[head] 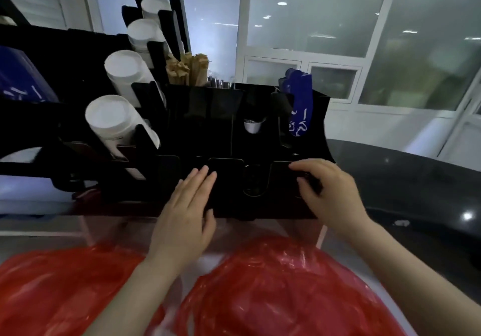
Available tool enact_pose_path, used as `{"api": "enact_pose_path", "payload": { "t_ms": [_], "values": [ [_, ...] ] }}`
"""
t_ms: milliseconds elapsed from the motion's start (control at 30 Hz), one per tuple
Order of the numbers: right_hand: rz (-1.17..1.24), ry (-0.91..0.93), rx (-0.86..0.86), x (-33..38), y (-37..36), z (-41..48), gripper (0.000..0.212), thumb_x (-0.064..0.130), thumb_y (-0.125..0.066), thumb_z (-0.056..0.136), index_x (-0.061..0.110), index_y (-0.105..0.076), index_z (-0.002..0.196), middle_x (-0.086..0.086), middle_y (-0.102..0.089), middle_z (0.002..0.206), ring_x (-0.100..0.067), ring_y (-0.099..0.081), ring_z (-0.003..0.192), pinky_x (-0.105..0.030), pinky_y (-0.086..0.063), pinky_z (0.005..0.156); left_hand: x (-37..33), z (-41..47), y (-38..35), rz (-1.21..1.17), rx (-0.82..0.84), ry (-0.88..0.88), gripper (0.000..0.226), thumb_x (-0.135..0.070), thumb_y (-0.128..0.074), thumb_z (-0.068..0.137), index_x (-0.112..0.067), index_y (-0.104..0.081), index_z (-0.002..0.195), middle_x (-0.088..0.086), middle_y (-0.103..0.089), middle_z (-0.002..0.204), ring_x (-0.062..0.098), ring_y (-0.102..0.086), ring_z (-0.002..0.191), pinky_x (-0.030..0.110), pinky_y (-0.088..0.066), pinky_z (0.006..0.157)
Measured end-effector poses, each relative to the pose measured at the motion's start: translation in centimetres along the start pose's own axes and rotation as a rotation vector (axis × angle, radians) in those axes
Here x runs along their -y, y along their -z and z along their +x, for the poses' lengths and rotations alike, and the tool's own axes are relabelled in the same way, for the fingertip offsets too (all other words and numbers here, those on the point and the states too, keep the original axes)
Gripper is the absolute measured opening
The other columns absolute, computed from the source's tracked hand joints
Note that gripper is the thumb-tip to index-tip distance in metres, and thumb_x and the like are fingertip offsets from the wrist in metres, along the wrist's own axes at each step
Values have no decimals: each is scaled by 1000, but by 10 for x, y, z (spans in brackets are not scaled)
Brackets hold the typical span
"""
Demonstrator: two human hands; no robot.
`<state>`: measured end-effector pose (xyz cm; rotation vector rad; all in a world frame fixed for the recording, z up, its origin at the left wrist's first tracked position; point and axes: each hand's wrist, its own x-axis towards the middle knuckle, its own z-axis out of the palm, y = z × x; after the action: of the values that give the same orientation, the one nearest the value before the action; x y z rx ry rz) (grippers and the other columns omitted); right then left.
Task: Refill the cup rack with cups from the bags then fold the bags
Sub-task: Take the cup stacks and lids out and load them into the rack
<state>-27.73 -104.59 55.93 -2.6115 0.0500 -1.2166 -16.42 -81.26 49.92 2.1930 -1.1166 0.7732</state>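
A black cup rack (221, 127) stands on the counter in front of me. Several stacks of white cups (114, 119) lie in its slanted slots on the left. A blue sleeve of cups (299, 104) stands in a right compartment, and one small white cup (252, 126) sits in a middle compartment. My left hand (184, 216) rests flat with straight fingers against the rack's front. My right hand (328, 190) curls its fingers over the rack's front right edge. Two red plastic bags (281, 283) lie below my arms, near me.
Brown wooden stirrers (187, 68) stand in a rear compartment. A blue object (18, 80) shows at the far left behind a black shelf. A dark glossy counter (416, 192) stretches to the right. Glass partitions and windows fill the background.
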Motion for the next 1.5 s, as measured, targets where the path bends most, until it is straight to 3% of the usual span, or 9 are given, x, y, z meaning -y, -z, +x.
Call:
{"api": "enact_pose_path", "payload": {
  "t_ms": [133,267,433,600,733,1033,1200,1300,1500],
  "values": [
    [-313,-120,312,-33,0,22,54,14,-55,85,20,-46,138,2,-52,138,-20,-36,136,-48,-18,114,8,36,-4,158,18,108,75,-11,-54,83,-9,-19,149,9,-19,156,19,-13,145,33,-4,117],
    [-496,-85,458,-44,-11,24,47,29,-51,90,26,-48,136,10,-53,135,-16,-33,135,-63,-6,112,25,57,-2,446,177,179,72,-18,-53,81,-14,-26,147,2,-25,155,19,0,146,46,5,116],
    [-461,-79,409,-51,-10,33,41,33,-61,88,30,-55,129,7,-62,125,-19,-48,122,-57,-13,113,26,57,-6,477,232,182,54,-21,-57,77,-15,-53,131,-5,-51,139,20,-10,144,51,8,113],
    [-288,-159,316,-56,-3,37,36,28,-69,85,27,-65,120,4,-64,123,-22,-55,116,-48,-24,112,31,55,-3,469,229,172,50,-23,-58,78,-17,-57,128,-6,-57,131,17,-12,143,50,4,114],
    [-167,-159,143,-53,-3,35,34,18,-74,79,21,-70,112,1,-67,115,-24,-59,107,-39,-43,96,32,55,-2,481,251,157,49,-25,-56,80,-19,-56,128,-8,-57,130,16,-11,143,50,4,114],
    [-122,-208,23,-49,3,38,34,19,-70,83,22,-66,117,1,-67,112,-20,-61,98,-27,-40,79,33,55,-2,508,247,126,54,-30,-57,80,-27,-50,134,-12,-56,129,17,-15,139,50,4,114],
    [-72,-215,-38,-41,5,38,38,19,-69,84,22,-62,122,2,-66,114,-19,-59,101,-26,-40,82,35,55,-3,518,242,118,55,-34,-55,81,-28,-48,135,-14,-55,129,16,-15,139,49,4,113],
    [9,-65,-171,-17,-1,44,38,15,-71,81,20,-64,118,1,-67,111,-18,-60,100,-25,-42,84,35,55,-3,525,243,113,55,-35,-54,82,-29,-47,136,-14,-54,130,16,-14,139,49,6,113],
    [-174,97,149,20,-60,52,46,17,-66,85,16,-56,129,-6,-63,117,-28,-59,106,-38,-39,97,36,56,-3,505,260,107,57,-35,-54,82,-31,-44,138,-13,-51,136,16,-10,140,49,8,113]
  ]
}}
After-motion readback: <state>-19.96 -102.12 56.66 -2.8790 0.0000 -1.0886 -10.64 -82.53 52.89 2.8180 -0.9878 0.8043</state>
